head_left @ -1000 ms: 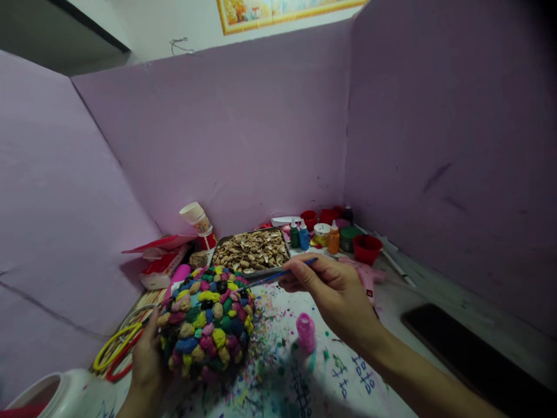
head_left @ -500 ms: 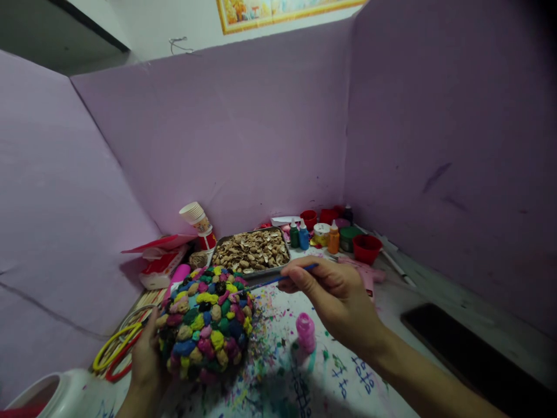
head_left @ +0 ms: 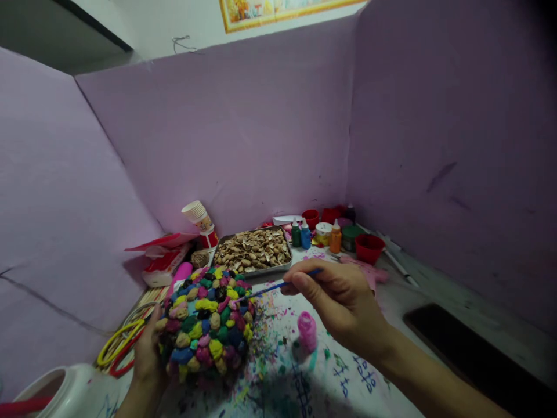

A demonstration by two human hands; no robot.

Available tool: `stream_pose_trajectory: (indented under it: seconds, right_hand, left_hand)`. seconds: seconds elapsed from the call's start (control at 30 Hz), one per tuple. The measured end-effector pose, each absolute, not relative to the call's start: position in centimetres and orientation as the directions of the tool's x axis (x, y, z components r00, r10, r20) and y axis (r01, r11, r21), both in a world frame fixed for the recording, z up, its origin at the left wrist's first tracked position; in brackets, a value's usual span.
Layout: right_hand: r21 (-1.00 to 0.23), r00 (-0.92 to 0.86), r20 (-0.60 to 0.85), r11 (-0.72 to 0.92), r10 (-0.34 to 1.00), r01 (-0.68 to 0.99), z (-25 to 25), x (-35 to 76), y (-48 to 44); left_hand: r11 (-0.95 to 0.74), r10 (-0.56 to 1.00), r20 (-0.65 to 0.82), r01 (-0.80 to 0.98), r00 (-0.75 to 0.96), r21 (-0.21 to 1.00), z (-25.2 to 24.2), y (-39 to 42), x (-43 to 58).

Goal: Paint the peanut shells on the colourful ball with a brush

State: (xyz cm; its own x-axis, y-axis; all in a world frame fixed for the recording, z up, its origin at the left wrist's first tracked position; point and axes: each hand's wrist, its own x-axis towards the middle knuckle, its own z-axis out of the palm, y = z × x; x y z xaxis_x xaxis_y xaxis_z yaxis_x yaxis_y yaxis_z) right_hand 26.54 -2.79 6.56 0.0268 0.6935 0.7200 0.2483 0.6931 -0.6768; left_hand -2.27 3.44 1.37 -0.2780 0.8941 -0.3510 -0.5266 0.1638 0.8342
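My left hand [head_left: 148,351] grips the left side of a rounded object covered in painted peanut shells [head_left: 206,325], coloured yellow, blue, green, pink and black, with some shells left tan. Its fingers are partly hidden behind the object. Between thumb and fingers, my right hand [head_left: 333,296] pinches a thin blue paintbrush [head_left: 272,287]. The brush tip touches a pink shell on the upper right of the object. Just below the right hand, an uncapped bottle of pink paint [head_left: 307,332] stands on the paint-spattered table [head_left: 278,371].
Behind stands a metal tray of peanut shells [head_left: 255,251]. To its right are green [head_left: 296,233], blue [head_left: 305,235] and orange [head_left: 335,237] paint bottles and a red bowl [head_left: 369,248]. A black phone [head_left: 461,348] lies at right; a white tub [head_left: 72,389] is front left.
The brush tip has shifted slightly left and down over the pink shell. The view has moved a little; both hands keep their holds.
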Motion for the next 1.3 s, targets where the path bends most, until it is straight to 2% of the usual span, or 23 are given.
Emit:
stream_pose_trajectory:
  seconds: [0.17, 0.47, 0.6, 0.73, 0.97, 1.17, 1.3]
  right_hand:
    - [-0.615, 0.01, 0.765, 0.726, 0.644, 0.309, 6.9, 26.7, -3.1]
    - [-0.425, -0.091, 0.861, 0.806, 0.5, 0.411, 7.3, 26.7, -3.5]
    - [-0.378, -0.102, 0.888, 0.838, 0.448, 0.393, 7.2, 26.6, -3.7]
    - [-0.318, -0.199, 0.893, 0.879, 0.404, 0.357, 7.1, 26.5, -3.9]
    - [-0.321, -0.168, 0.911, 0.902, 0.378, 0.289, 7.0, 26.8, -3.9]
    - [-0.324, -0.208, 0.896, 0.898, 0.392, 0.298, 7.1, 26.6, -4.0]
    - [-0.311, -0.181, 0.91, 0.903, 0.373, 0.297, 6.9, 26.4, -4.0]
  left_hand:
    - [0.11, 0.881, -0.32, -0.509, -0.347, 0.853, 1.4, 3.4, -2.2]
    - [0.06, 0.886, -0.267, -0.477, -0.38, 0.877, 0.7, 3.7, -2.4]
    - [0.037, 0.89, -0.234, -0.45, -0.392, 0.892, 0.5, 3.7, -2.6]
    - [0.054, 0.895, -0.239, -0.439, -0.377, 0.897, 0.4, 3.8, -2.8]
    - [0.139, 0.875, -0.345, -0.507, -0.34, 0.851, 1.1, 3.6, -2.3]
    - [0.071, 0.867, -0.286, -0.466, -0.408, 0.882, 1.5, 3.4, -2.0]
    - [0.103, 0.876, -0.306, -0.475, -0.372, 0.874, 1.3, 3.4, -2.0]
